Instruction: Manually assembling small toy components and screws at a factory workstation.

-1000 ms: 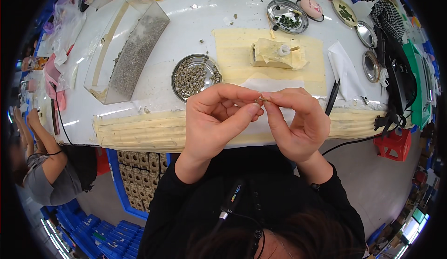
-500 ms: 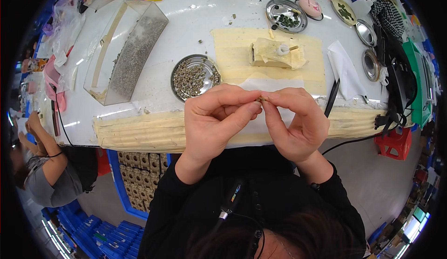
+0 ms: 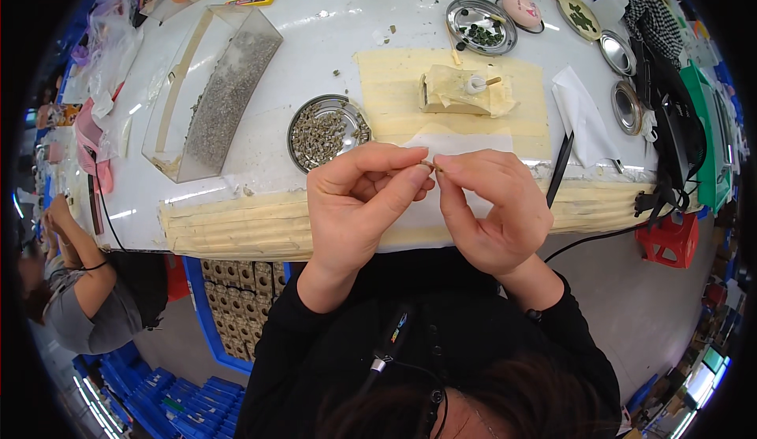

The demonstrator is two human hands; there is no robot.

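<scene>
In front of my chest, above the near side of the table, my left hand (image 3: 355,202) is closed, thumb against index finger. What its pinch holds is too small to make out. Facing it, my right hand (image 3: 497,210) pinches a tiny yellowish-brown piece (image 3: 439,169) between thumb and forefinger. The two sets of fingertips are almost touching. Just beyond my left hand stands a round metal dish (image 3: 292,144) with many small grey-brown bits (image 3: 319,133). Beyond my right hand, a small block wrapped in cream tape (image 3: 457,96) carries a white nozzle-like part with a thin stick.
A long clear bin (image 3: 177,96) of grey granules stands at the left. Toward the back right are a metal plate (image 3: 473,5) with dark green bits and a pink rounded object (image 3: 522,11). White tissue (image 3: 578,112) lies right. Another person's arm (image 3: 91,281) shows far left.
My fingertips have drawn slightly apart, and both hands have shifted a little to the left. The dish and the taped block stay in place.
</scene>
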